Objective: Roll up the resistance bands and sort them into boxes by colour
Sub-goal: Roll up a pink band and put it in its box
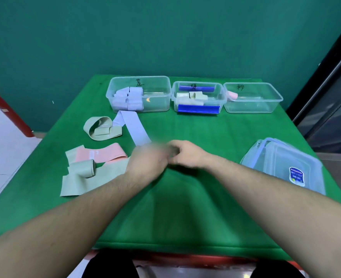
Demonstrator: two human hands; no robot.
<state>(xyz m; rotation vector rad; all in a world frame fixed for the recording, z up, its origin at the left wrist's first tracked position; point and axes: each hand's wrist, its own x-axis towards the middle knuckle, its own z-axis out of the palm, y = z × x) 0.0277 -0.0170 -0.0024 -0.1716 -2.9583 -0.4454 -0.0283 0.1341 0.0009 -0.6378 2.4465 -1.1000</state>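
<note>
Both hands meet at table centre, near edge of the green cloth-covered table (pixel 185 197): left hand (pixel 147 161) is motion-blurred, right hand (pixel 187 154) has fingers curled inward toward the left, apparently pinching something small between them, but what they hold is hidden, so grip contents cannot be told for either hand. The lilac flat elastic band (pixel 131 127) runs from just in front of the boxes down to the left hand's blur, so my guess is the step in hand is rolling up that lilac band from its near end; next move would call for steady winding toward the far end, keeping the roll tight, then dropping it in the lilac box. Loose bands left of the hands: one sage-green flat band with a half-rolled end (pixel 83 173), one pink flat band (pixel 105 154) lying partly under it, one sage-green band in a loose loop (pixel 99 128) farther back, plus the lilac one, so four loose. To the right, a stack of clear plastic lids (pixel 285 167), count unclear. Far row, three boxes: clear plastic box with lilac rolls (pixel 159 93), several rolls, exact count hard to tell; clear plastic box with blue clips (pixel 219 97) holding about three sage-green rolls; clear plastic box at right (pixel 265 101) with one pink roll (pixel 232 95) at its left end.
</note>
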